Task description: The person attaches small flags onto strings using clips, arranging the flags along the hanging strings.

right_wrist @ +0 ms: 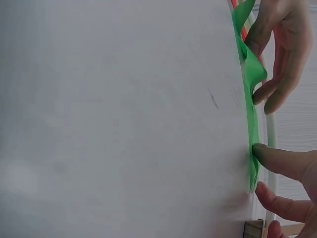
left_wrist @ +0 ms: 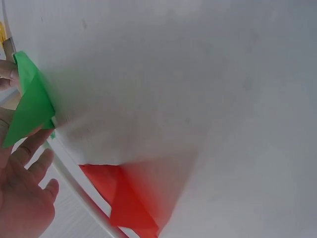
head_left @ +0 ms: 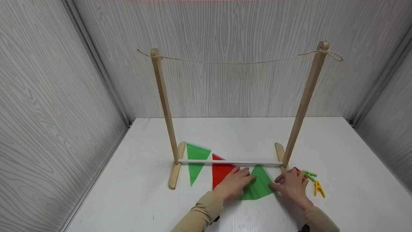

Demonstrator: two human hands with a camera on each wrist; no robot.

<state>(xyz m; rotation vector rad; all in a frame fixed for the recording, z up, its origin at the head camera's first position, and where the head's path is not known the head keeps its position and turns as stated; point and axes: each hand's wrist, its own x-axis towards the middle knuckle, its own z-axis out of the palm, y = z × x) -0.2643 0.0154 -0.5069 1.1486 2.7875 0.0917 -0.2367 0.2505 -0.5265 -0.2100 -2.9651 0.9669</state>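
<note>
Both forearms, in tan sleeves, come up from the bottom edge of the head view, right of centre. The left hand (head_left: pixel 234 183) lies palm down, fingers straight and spread a little, pointing to the upper right. The right hand (head_left: pixel 291 185) sits just right of it (fingers bent, thumb reaching left), low in the frame.
</note>
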